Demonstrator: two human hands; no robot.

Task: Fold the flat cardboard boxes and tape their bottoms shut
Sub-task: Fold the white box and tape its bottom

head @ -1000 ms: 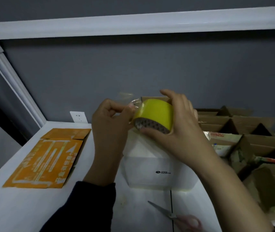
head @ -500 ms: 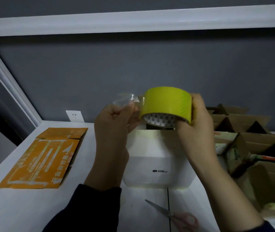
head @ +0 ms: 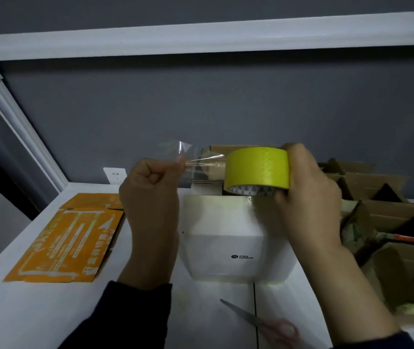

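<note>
Yellow tape roll [head: 257,169] is held in the air above the white box [head: 226,238], axis roughly upright. Right hand [head: 309,195] grips the roll's right side, fingers curled round it. Clear tape strip [head: 204,162] runs left from the roll to the left hand [head: 150,197], which pinches it between thumb and curled fingers; the free end sticks up past them. Flat orange cardboard [head: 67,238] lies to the left on the white table [head: 24,311]. Scissors [head: 256,321] lie near the front. Open brown boxes [head: 377,195] stand to the right.
</note>
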